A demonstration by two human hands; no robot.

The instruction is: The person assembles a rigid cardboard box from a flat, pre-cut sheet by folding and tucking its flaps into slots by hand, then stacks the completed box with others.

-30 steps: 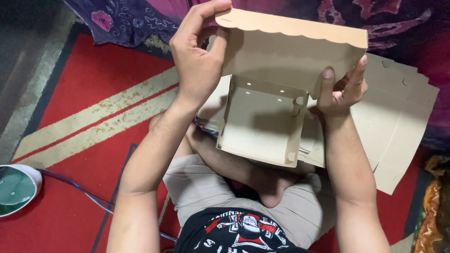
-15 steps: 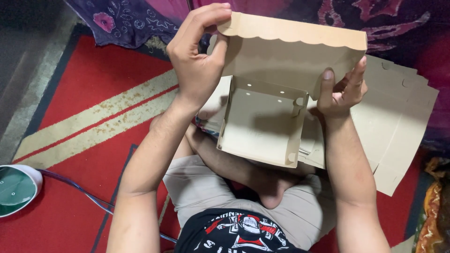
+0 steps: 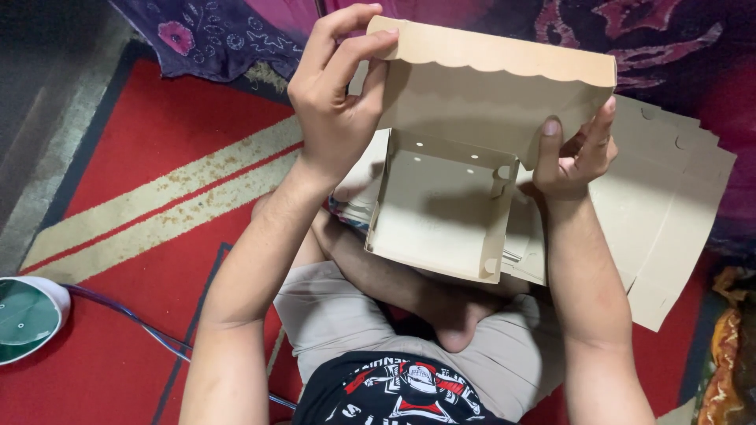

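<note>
I hold a tan cardboard box (image 3: 441, 212) above my crossed legs, its lid (image 3: 488, 94) raised toward the far side with a scalloped front flap along the top. My left hand (image 3: 339, 94) pinches the lid's left corner flap between thumb and fingers. My right hand (image 3: 575, 149) grips the lid's right side, thumb on the inner face. The box's tray part is open toward me and holds nothing.
A stack of flat, unfolded box blanks (image 3: 669, 197) lies at the right on the red carpet (image 3: 157, 197) with cream stripes. A green and white round appliance (image 3: 27, 315) with a cable sits at the left edge. Purple patterned cloth (image 3: 220, 31) lies beyond.
My left fingers have shifted on the lid's left corner, folding over the flap's edge. The box and my right hand stay almost still.
</note>
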